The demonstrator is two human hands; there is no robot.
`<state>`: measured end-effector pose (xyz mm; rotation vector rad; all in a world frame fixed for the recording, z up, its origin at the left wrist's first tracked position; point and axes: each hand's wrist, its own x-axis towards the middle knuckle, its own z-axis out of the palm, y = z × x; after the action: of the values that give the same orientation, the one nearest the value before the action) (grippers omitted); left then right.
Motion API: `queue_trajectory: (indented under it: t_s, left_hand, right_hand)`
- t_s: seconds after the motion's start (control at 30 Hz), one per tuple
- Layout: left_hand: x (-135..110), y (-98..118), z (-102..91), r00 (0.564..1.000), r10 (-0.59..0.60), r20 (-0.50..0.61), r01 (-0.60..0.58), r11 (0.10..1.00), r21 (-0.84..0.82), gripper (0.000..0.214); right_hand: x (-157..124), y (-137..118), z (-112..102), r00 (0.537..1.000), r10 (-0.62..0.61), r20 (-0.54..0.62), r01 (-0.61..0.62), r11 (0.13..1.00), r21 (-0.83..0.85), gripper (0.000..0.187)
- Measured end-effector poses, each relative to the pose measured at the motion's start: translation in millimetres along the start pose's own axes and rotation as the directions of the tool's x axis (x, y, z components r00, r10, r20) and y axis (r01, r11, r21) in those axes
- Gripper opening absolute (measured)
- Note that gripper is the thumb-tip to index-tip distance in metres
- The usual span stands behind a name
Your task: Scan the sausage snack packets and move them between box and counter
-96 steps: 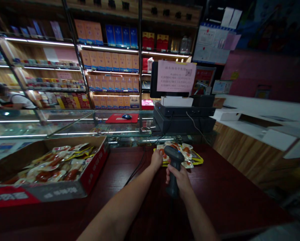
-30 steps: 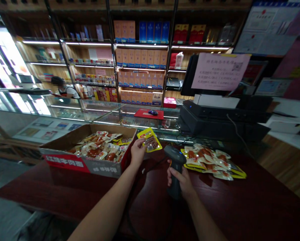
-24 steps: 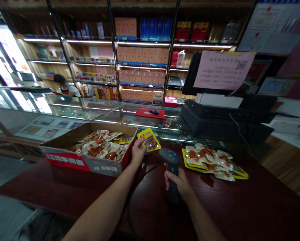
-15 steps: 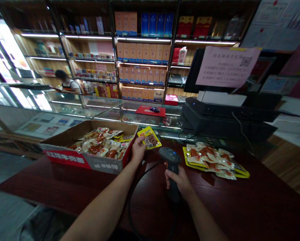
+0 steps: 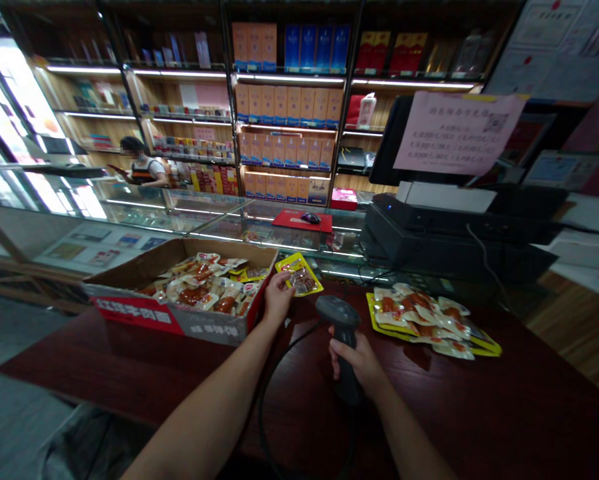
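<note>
My left hand (image 5: pixel 279 298) is closed on the lower edge of a yellow snack packet (image 5: pixel 302 272) with a clear window, held upright just right of the box. My right hand (image 5: pixel 355 357) wraps round the handle of a black barcode scanner (image 5: pixel 340 313), its head pointing toward the packet. The scanner's cable (image 5: pixel 265 387) loops down across the tabletop. An open cardboard box (image 5: pixel 144 316) with a red and grey front stands left of my left hand. Many sealed snack packs (image 5: pixel 199 283) lie inside it. To the right of the scanner rests a pile of snack packs (image 5: pixel 422 317), white over yellow.
The dark red table (image 5: pixel 429 420) carries these things. Behind it run glass counters (image 5: pixel 209 223) with a mouse (image 5: pixel 310 218) on a red mat. A monitor (image 5: pixel 387 147) with a pink notice and a black printer (image 5: pixel 429 220) stand at right. A person (image 5: pixel 147 170) sits at far left.
The view has shifted very slightly. Both hands keep their hold on the snack packet and the scanner. The blue light on the scanner's head no longer shows.
</note>
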<state>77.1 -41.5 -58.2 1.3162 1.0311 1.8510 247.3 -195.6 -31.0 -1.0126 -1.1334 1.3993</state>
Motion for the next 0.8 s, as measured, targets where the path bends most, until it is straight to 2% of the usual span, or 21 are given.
queue_trajectory:
  t_s: [0.3, 0.47, 0.6, 0.7, 0.8]
  left_hand:
    - [-2.6, 5.4, 1.8, 0.997, -0.069, -0.018, 0.067, 0.996, -0.060, 0.027]
    - [-11.4, 9.9, 18.1, 0.990, -0.139, 0.034, 0.143, 0.980, -0.142, 0.029]
    - [-23.3, 18.7, 50.5, 0.951, -0.258, 0.168, 0.292, 0.929, -0.226, 0.033]
    - [-34.4, 24.4, 86.5, 0.882, -0.363, 0.301, 0.445, 0.852, -0.276, 0.037]
    - [-45.4, 25.6, 128.6, 0.810, -0.409, 0.421, 0.550, 0.779, -0.301, 0.041]
  right_hand:
    - [3.6, 2.4, -3.5, 1.000, -0.012, -0.006, 0.012, 1.000, 0.019, 0.046]
    - [-2.7, -13.5, -7.8, 0.994, -0.029, -0.107, 0.038, 0.996, 0.079, 0.043]
    - [-13.6, -38.3, -17.6, 0.979, -0.047, -0.198, 0.065, 0.994, 0.089, 0.045]
    - [-23.3, -53.4, -28.6, 0.966, -0.090, -0.244, 0.111, 0.991, 0.073, 0.046]
    - [-32.7, -60.4, -41.1, 0.946, -0.115, -0.302, 0.137, 0.989, 0.052, 0.043]
